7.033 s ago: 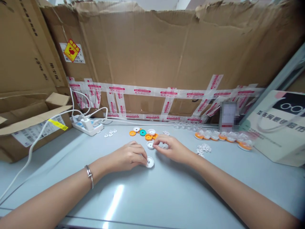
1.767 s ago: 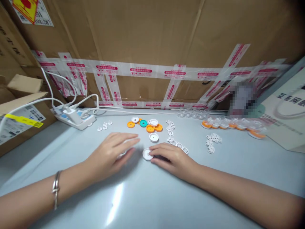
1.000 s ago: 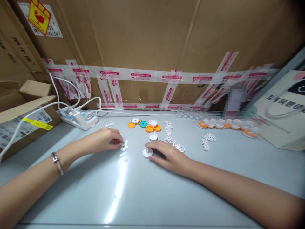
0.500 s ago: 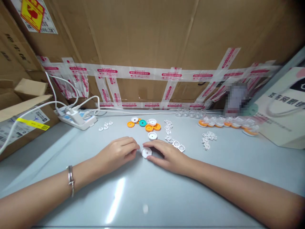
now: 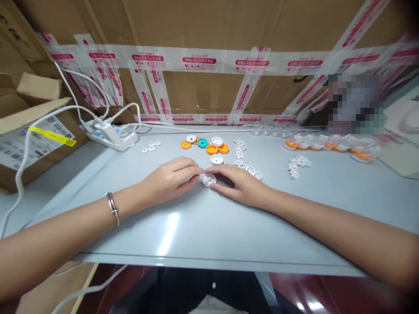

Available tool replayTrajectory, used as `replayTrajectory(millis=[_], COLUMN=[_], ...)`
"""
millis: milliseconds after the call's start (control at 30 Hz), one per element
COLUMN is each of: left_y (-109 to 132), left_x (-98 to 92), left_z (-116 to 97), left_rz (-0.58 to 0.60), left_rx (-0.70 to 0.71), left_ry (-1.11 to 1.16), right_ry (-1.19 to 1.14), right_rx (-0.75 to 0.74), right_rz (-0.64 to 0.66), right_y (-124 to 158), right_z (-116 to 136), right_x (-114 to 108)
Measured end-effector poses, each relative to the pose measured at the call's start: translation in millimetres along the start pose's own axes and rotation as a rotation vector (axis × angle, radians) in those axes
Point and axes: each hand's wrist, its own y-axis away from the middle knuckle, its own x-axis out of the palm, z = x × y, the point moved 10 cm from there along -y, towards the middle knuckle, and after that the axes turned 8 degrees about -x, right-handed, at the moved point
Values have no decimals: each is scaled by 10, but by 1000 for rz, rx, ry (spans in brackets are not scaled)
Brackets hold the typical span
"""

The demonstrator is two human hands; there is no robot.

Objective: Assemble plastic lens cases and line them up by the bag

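Observation:
In the head view, a white round plastic cap (image 5: 208, 180) with a small raised centre lies on the table, its hollow side up. My right hand (image 5: 240, 183) grips its right edge between thumb and forefinger. My left hand (image 5: 178, 176) reaches in from the left, fingertips pressed together at the cap's left rim. Whatever those fingertips may pinch is hidden. Just beyond the cap stands another white cap (image 5: 216, 160). Farther back are orange caps (image 5: 212, 149), a teal cap (image 5: 202, 143) and more white ones.
Small white stemmed pieces (image 5: 151, 146) lie left, near a power strip (image 5: 113, 138). White spoked pieces (image 5: 250, 170) lie behind my right hand, with more white pieces (image 5: 297, 163) farther right. Clear domes on orange bases (image 5: 327, 142) line the back right. A large carton (image 5: 209, 26) stands behind.
My left fingertips have moved right, closing the gap to the cap. My right hand still grips it. The camera has tilted down, bringing the table's front edge into view.

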Motion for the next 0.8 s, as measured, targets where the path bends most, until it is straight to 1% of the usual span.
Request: replayTrajectory(millis=[67,133,167,200,233,267,300,367,400,433,500,533,567,600,633,667,733,800], left_y=[3,69,144,244,372,525,707,1128,1288,1422,1621,1682,1711,1700,1661,1610,1528,1527], left_x=[-107,-262,-301,-313,-241,-78,171,796,1042,1302,1774,1953,2077,2132,2129,2082,1917,1736], left_z=[-151,-410,-589,-758,-930,-1078,-1207,-1364,-1410,-1383,-1265,-1240,-1276,-1302,-1319,-1315,-1237,-1129], left_rz=[-10,-40,-32,-25,26,118,248,536,578,631,748,804,851,862,845,814,741,713], left_rx=[37,54,71,66,62,46,31,-3,3,-47,-203,-243,-221,-209,-203,-211,-262,-299], left_ry=[-37,-58,-42,4,63,110,143,154,153,146,167,173,200,235,286,339,421,452], right_ry=[9,24,32,39,44,47,46,39,35,32,28,27,27,25,24,23,16,8], right_rx=[4,9,10,13,17,22,24,24,21,18,13,11,11,12,16,20,26,25], right_rz=[8,11,9,7,6,5,4,4,6,5,2,3,6,12,20,26,26,22], right_y=[11,22,26,30,34,37,39,40,40,40,40,40,41,42,42,43,41,37], right_z=[15,28,34,36,36,34,33,35,38,43,49,49,49,44,38,30,17,11], right_x=[9,-1,-11,-22,-30,-38,-43,-48,-49,-52,-58,-58,-55,-49,-41,-35,-33,-36])
